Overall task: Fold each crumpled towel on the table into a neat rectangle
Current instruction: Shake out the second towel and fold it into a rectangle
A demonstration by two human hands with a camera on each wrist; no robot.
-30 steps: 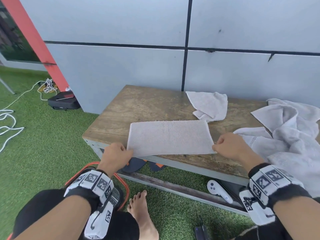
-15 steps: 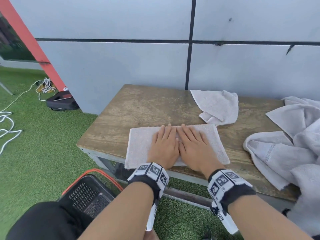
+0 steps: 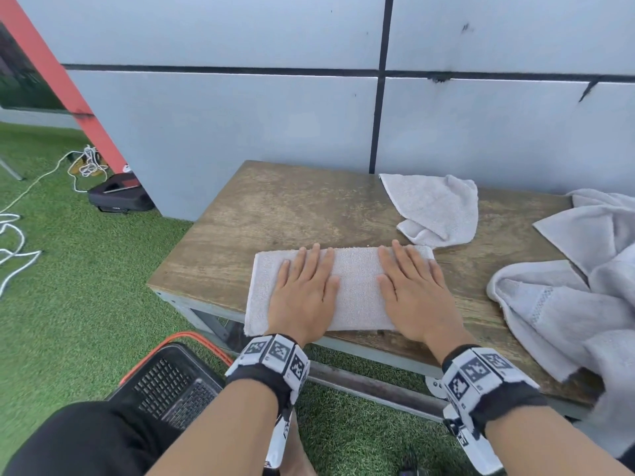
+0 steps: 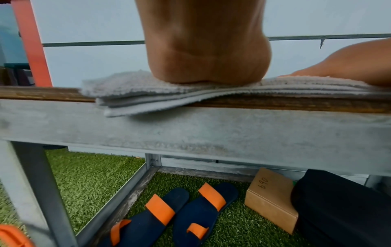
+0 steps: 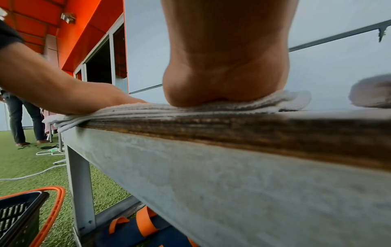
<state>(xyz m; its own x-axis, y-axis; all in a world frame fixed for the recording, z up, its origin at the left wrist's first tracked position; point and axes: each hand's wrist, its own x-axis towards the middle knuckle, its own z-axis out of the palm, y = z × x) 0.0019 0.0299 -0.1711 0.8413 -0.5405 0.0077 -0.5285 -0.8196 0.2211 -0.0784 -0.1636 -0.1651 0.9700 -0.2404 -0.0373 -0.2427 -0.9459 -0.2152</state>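
Note:
A grey folded towel point(image 3: 357, 290) lies as a rectangle at the front edge of the wooden table point(image 3: 275, 207); its near-left corner hangs over the edge. My left hand point(image 3: 304, 286) presses flat on its left half with straight fingers. My right hand point(image 3: 415, 286) presses flat on its right half. In the left wrist view the heel of my left hand point(image 4: 207, 55) sits on the layered towel point(image 4: 131, 90). The right wrist view shows my right hand's heel point(image 5: 226, 75) on the same towel point(image 5: 281, 102). A small crumpled towel point(image 3: 436, 207) lies behind. A large crumpled towel point(image 3: 584, 293) covers the table's right end.
A black basket with an orange rim point(image 3: 171, 383) stands on the green turf below the table's left front. Sandals point(image 4: 175, 215), a cardboard box point(image 4: 271, 198) and a black bag point(image 4: 342, 205) lie under the table. A grey wall point(image 3: 275, 115) backs the table. Cables point(image 3: 13, 242) lie on the turf at left.
A second ago both hands pinched the towel's near corners. They then folded it over and laid flat at its middle. Now the hands have slid apart, left leftward and right rightward.

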